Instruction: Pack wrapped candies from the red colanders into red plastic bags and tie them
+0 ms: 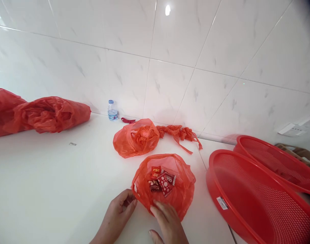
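An open red mesh bag lies on the white counter, with several small red and dark wrapped candies inside it. My left hand rests at the bag's left rim, its fingers curled and pinching the edge. At the bag's near edge my right hand lies with fingers pressed on the mesh. Behind this bag sits a crumpled red plastic bag.
Two large red mesh trays overlap at the right. A strip of bunched red mesh lies by the tiled wall, near a small water bottle and a red ribbon. Big red plastic bags lie far left.
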Motion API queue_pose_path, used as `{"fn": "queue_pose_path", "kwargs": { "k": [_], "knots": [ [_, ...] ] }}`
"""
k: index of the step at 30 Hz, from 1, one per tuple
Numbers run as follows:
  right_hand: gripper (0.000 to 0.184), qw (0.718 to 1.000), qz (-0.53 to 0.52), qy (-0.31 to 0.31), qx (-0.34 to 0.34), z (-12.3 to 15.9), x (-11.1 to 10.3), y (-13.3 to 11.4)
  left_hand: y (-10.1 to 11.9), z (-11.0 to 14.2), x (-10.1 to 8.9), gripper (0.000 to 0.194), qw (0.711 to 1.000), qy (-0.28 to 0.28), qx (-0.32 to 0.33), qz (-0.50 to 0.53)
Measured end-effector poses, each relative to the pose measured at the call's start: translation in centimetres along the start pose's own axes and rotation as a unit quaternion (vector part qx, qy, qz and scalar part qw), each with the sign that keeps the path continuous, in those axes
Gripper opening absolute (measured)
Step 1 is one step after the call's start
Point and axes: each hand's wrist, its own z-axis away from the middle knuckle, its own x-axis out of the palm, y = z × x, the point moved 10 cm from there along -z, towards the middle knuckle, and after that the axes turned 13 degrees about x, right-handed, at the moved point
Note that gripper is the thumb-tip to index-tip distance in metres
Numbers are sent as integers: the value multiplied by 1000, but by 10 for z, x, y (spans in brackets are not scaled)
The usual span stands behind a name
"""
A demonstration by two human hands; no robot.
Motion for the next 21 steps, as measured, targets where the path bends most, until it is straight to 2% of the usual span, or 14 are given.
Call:
{"fn": "queue_pose_path", "kwargs": {
  "k": [6,10,12,14,17,19,21],
  "knots": [
    [54,991,11,-123,45,-6,14,-10,-8,1,1,26,1000,-5,-18,3],
    [56,985,9,-160,56,-7,16,-16,-12,3,5,26,999,-29,-19,8],
    [55,986,6,-158,53,-7,18,-16,-13,4,3,28,1000,-22,-11,6],
    [54,990,5,-137,41,-7,19,-16,-11,4,-4,43,1000,9,3,-9],
    [52,998,2,-62,-1,-5,11,-19,-12,6,-9,84,998,43,17,-40],
    [48,999,-11,14,-41,-2,-9,-23,-18,5,-8,99,997,42,10,-57],
    [41,992,-32,107,-62,3,-43,-23,-23,2,-6,105,997,37,1,-63]
  ]
}}
